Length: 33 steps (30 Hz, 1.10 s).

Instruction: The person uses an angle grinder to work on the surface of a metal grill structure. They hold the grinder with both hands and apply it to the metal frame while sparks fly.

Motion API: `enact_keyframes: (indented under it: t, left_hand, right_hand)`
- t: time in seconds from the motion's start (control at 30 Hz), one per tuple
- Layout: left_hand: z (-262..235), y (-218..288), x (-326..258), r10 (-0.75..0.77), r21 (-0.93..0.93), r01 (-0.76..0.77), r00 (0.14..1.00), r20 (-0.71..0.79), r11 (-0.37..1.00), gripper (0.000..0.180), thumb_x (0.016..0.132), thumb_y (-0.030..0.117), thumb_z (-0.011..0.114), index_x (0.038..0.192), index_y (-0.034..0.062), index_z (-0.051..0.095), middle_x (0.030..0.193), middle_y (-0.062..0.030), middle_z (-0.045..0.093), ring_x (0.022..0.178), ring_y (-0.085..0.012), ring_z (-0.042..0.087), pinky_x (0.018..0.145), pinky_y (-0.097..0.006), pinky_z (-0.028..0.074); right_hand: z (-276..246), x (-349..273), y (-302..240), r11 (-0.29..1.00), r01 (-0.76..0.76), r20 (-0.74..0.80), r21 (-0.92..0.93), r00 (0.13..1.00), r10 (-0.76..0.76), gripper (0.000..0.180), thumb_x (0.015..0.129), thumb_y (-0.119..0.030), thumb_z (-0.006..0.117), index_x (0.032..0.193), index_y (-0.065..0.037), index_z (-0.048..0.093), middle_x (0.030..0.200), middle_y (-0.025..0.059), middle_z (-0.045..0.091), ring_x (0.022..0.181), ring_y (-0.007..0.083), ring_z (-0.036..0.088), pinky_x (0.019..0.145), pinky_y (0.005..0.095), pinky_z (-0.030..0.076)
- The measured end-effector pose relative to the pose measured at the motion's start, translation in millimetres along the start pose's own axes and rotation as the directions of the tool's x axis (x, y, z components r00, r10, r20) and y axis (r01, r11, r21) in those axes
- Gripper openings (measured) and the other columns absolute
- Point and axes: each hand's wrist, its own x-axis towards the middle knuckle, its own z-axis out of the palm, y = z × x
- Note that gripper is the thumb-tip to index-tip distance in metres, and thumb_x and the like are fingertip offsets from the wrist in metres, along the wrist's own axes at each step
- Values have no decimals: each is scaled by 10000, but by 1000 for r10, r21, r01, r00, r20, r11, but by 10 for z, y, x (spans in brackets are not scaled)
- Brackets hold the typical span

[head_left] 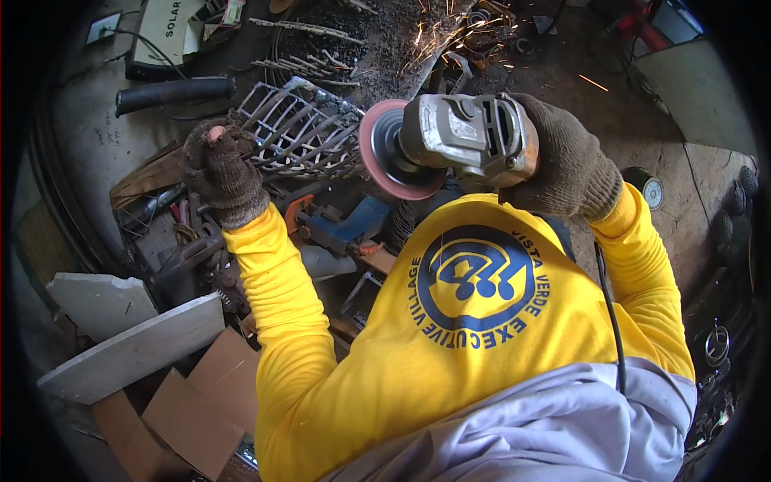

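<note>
My right hand [554, 157], in a brown knit glove, grips the rear of an angle grinder [462, 132] with a scuffed silver gear head. Its pink disc [380, 149] meets or nearly meets the right end of a metal bar grate [293, 128]; exact contact is hard to tell. At the grate's left end, my left hand [223, 165] is closed around it in a matching glove, a bare fingertip showing through. A black cord [608, 305] hangs along my yellow sleeve. Orange sparks [438, 48] fly off beyond the disc.
Under the grate lie a blue and orange tool [345, 221] and jumbled metal parts. A black tube [174, 95] lies at the far left. Pale boards [136, 349] and an opened cardboard box [205, 402] are near left. Scrap metal [490, 24] is piled at the far side.
</note>
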Motion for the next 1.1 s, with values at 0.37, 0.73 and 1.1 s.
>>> enact_keyframes:
  t: [0.37, 0.73, 1.1]
  left_hand:
    - [-81, -150, -52, -31, 80, 35, 998, -49, 996, 299, 908, 316, 663, 850, 22, 659, 715, -33, 634, 594, -126, 590, 538, -251, 456]
    - [-76, -148, -70, 128, 249, -114, 991, -40, 962, 292, 925, 304, 644, 846, 23, 656, 717, -34, 634, 612, -128, 595, 541, -260, 456]
    - [-107, -170, -18, -95, 73, 102, 991, -99, 992, 307, 913, 323, 643, 845, 25, 668, 704, -35, 641, 612, -135, 602, 569, -259, 483]
  right_hand:
    - [17, 83, 19, 999, 33, 5, 23, 999, -34, 838, 575, -260, 926, 1307, -59, 572, 1158, 175, 679, 1049, 355, 679, 921, 409, 549]
    - [62, 87, -37, 995, 56, -53, -79, 997, -61, 903, 540, -290, 935, 1321, -59, 545, 1168, 164, 676, 1048, 353, 679, 914, 414, 553]
    - [65, 194, -120, 994, 92, -71, -67, 993, -96, 890, 557, -295, 936, 1325, -50, 557, 1194, 165, 664, 1064, 349, 673, 936, 399, 541]
